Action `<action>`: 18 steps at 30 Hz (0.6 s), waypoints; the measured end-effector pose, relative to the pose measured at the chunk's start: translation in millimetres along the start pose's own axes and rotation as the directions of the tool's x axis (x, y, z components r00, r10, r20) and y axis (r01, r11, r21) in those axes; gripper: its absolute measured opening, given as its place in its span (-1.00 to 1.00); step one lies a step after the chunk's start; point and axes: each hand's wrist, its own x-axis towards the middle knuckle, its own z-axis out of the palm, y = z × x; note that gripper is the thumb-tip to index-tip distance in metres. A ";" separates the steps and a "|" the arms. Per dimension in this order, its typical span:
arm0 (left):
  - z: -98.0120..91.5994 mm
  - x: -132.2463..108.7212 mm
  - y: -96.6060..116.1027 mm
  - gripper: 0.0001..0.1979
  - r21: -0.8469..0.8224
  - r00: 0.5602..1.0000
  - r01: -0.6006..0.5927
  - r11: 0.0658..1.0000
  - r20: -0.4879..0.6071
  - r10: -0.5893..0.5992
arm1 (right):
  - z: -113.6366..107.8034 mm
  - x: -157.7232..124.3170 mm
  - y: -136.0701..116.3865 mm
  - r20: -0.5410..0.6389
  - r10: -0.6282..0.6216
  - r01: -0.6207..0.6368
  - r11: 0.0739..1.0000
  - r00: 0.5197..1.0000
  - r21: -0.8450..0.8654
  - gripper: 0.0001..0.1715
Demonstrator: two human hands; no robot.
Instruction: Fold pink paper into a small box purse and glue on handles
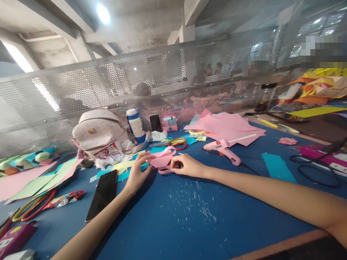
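A pink paper piece with looped strips (162, 159) is held between my two hands, just above the blue table (187, 216). My left hand (139, 169) grips its left side, thumb and fingers closed on the edge. On the right, my right hand (187, 166) pinches the end of a loop with thumb and forefinger. A pink glue gun (223, 150) lies to the right of my right hand. Beyond the paper piece lie scissors (177, 143) with yellow and red handles. Blue and yellow paper strips (123, 167) lie beside my left hand.
A black phone (103, 195) lies left of my left forearm. Behind stand a pale backpack (100, 126), a white and blue bottle (135, 124) and a pink phone stand (170, 123). Pink sheets (225, 124) are piled at the back. A purple power strip (322, 157) with a cable lies right.
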 end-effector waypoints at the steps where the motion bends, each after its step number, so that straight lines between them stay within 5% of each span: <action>1: 0.1 -0.3 0.0 -0.67 0.004 1.000 -0.002 1.000 0.013 0.002 | 0.0 0.0 0.0 -0.001 -0.002 0.002 1.000 1.000 -0.002 -0.94; 18: 4.7 -3.8 7.3 -0.75 -0.170 0.986 0.165 0.971 0.036 -0.161 | -11.2 0.7 -11.3 0.099 -0.067 0.061 0.997 0.993 0.056 -0.94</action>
